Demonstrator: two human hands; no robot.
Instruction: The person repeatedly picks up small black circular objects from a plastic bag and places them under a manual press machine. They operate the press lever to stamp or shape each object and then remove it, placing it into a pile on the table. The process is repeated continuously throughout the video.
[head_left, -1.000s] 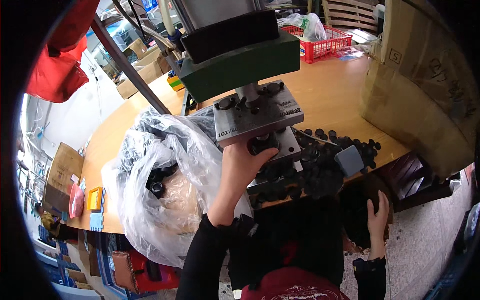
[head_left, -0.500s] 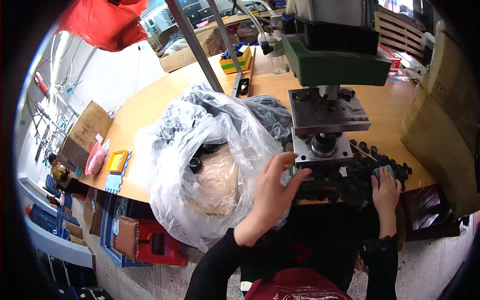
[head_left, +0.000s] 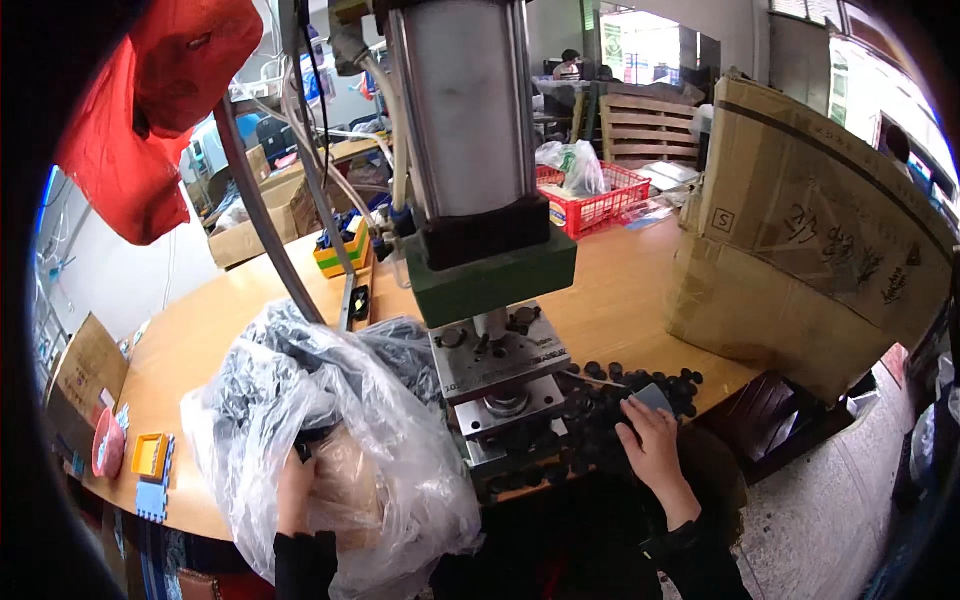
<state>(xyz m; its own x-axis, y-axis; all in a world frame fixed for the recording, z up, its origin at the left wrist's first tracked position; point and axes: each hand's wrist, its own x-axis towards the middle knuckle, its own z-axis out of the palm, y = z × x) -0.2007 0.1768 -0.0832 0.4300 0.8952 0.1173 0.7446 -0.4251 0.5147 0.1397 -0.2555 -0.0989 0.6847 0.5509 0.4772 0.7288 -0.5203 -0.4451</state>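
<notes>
Resting the left hand (head_left: 294, 492) in the bag (head_left: 412, 450), at black parts (head_left: 305, 449) — unable to tell if closing its fingers, holding apart those of the right hand (head_left: 655, 455) by the block (head_left: 656, 396), over caps (head_left: 597, 415) lying on the worktop (head_left: 620, 285) beside the press (head_left: 492, 275)

Between the press (head_left: 490, 275) and the big box (head_left: 800, 280), a hand could pass over the tabletop (head_left: 620, 325); the plastic bag (head_left: 405, 450) bulges in the way left of the press.

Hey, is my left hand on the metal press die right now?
No, your left hand is at the opening of the clear plastic bag, left of the metal press die.
</notes>
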